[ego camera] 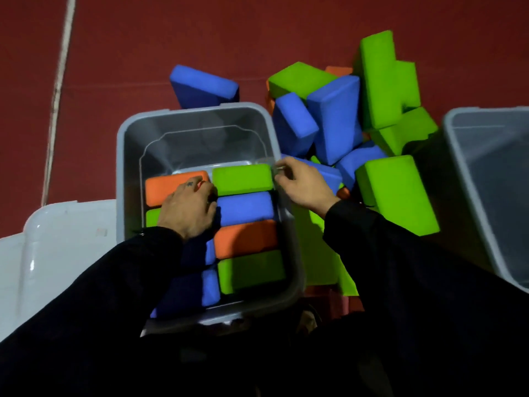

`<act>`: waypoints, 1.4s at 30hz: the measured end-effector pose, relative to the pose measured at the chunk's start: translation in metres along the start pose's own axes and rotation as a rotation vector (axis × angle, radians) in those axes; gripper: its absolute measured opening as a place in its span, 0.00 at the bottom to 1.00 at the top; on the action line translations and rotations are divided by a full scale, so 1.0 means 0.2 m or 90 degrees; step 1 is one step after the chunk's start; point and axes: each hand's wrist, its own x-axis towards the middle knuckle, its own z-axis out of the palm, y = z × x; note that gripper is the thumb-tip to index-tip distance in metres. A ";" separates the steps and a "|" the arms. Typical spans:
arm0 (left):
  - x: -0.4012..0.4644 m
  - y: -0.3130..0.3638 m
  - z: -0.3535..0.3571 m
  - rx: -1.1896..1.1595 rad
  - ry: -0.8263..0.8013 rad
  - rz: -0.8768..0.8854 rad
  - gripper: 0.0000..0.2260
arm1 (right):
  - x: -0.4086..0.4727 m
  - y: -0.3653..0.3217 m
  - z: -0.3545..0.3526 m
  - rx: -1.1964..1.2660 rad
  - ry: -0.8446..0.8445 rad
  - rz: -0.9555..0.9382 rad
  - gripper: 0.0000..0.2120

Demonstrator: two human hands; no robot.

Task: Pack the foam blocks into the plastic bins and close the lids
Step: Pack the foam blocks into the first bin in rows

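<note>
Red floor (143, 53) carries a grey bin (126, 156); left hand (189, 207) presses an orange block (169, 186) flat-fingered, right hand (303, 181) grips the bin's rim.

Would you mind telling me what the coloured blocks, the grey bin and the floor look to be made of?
Blocks: apparently foam, matte, with soft rounded edges and no glare. Bin: translucent grey plastic, glossy; highlights show on its walls, and its base shows through. Floor: dull red, possibly rubber or vinyl matting; seam lines cross it, but I cannot be sure.
</note>
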 end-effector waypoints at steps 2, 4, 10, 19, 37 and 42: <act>-0.01 0.12 -0.02 -0.029 0.004 0.018 0.20 | -0.06 0.16 -0.10 0.011 0.013 0.097 0.12; -0.02 0.27 -0.02 -0.064 0.017 0.052 0.20 | -0.15 0.35 -0.19 0.024 0.043 0.184 0.10; -0.10 0.84 0.02 -0.163 -0.024 0.133 0.18 | -0.53 0.79 -0.33 0.071 0.062 0.313 0.08; -0.35 1.40 0.32 -0.301 -0.129 0.136 0.14 | -1.08 1.29 -0.20 0.209 0.072 0.456 0.06; -0.37 1.47 0.60 -0.213 -0.348 0.077 0.16 | -1.22 1.29 0.00 0.216 0.141 0.527 0.13; -0.36 1.36 0.51 -0.213 -0.320 0.115 0.13 | -0.97 1.24 0.02 0.499 0.317 0.590 0.35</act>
